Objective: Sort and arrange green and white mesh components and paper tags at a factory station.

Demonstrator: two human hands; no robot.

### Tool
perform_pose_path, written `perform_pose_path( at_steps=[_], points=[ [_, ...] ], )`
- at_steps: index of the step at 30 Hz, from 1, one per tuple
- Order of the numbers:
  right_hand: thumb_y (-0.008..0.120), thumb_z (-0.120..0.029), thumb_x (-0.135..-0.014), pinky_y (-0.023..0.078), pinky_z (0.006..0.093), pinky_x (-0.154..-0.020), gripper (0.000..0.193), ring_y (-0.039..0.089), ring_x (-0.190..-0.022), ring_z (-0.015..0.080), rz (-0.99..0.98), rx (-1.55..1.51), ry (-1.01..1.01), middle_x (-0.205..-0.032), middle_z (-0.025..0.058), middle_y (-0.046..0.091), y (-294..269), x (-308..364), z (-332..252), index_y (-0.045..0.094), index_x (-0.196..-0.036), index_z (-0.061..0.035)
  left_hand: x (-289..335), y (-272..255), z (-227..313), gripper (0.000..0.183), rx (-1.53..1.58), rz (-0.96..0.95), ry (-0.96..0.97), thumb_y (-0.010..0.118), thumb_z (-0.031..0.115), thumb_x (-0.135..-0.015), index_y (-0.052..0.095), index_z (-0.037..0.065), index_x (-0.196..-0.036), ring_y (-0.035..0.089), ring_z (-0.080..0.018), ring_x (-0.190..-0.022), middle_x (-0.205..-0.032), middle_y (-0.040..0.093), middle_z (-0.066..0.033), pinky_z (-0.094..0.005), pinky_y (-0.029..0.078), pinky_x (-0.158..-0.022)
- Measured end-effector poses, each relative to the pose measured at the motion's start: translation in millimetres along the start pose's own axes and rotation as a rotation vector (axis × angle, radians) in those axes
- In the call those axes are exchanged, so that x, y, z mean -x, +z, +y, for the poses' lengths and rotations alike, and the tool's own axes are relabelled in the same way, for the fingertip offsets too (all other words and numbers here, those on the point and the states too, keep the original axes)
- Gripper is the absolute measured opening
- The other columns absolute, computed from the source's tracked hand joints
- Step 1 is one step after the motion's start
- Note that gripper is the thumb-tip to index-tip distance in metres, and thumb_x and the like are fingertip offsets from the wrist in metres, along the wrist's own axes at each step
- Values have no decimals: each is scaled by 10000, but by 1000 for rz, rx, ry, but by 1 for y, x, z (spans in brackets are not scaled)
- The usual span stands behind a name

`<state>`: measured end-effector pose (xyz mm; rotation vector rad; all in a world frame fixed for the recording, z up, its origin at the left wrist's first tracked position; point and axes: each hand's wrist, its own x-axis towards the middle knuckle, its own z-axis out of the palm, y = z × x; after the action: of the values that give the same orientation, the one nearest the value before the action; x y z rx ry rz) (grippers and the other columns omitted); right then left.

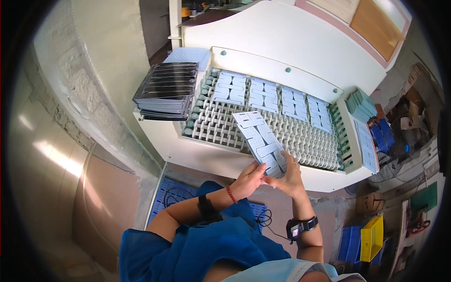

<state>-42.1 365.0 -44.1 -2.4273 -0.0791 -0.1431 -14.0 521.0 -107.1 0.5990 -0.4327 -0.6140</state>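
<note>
A pale circuit board panel (261, 137) with curved slots is tilted up over the near edge of the conveyor. At its lower left edge, my left hand (250, 180) is closed on it with the thumb along the edge. My right hand (290, 179) grips the near right corner, fingers over the right side. The held piece looks thick along its left edge; whether it is one panel or a stack I cannot tell. Beyond it, several similar panels (264, 95) lie in a row across the far part of the roller conveyor (217, 127).
On the machine's left end sits a stack of black trays (167, 89), with a light blue textured sheet (191, 56) behind. Greenish panels (361, 106) are piled at the right end, near another pale panel (365, 143). Yellow (372, 238) and blue crates (349, 243) stand lower right.
</note>
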Motion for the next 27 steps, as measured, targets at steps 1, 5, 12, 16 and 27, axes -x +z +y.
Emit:
perform_pose_path(
  at_steps=[1,5,12,16,27],
  points=[
    [827,-566,-442,340,456,-987,1136,413,-1175,402,19,70,73,-1207,276,467,10,2,-6,380,-1283,53,10,1,10,375,-51,103,2,363,202,-992,372,-5,-1304,530,-195,-1095,-1247,488,-103,-343,472,-901],
    [823,-523,-552,403,435,-940,1054,476,-1123,357,-11,-84,-86,-1215,269,477,33,7,-4,367,-1287,80,34,-14,37,338,-35,196,45,400,143,-973,435,-65,-1237,550,-208,-1073,-1193,536,-130,-343,471,-906],
    [627,-204,-871,498,234,-534,304,604,-614,147,-185,-984,425,-772,111,638,61,3,31,590,-990,74,64,-65,75,265,-87,335,28,485,81,-921,541,-78,-1125,613,-197,-945,-1059,613,-124,-327,498,-845],
    [626,-176,-871,451,221,-463,218,541,-516,119,-46,-1174,358,-692,81,621,79,5,20,625,-830,39,68,-65,85,244,-132,453,41,543,59,-887,566,-72,-1091,633,-185,-878,-1014,630,-123,-314,520,-770],
    [609,-144,-876,452,221,-424,191,528,-479,110,252,-1184,462,-659,84,606,65,0,45,612,-814,37,64,-78,139,260,-615,727,-102,579,142,-879,570,-69,-1030,652,-197,-721,-905,640,-118,-359,564,-539]
  ],
)
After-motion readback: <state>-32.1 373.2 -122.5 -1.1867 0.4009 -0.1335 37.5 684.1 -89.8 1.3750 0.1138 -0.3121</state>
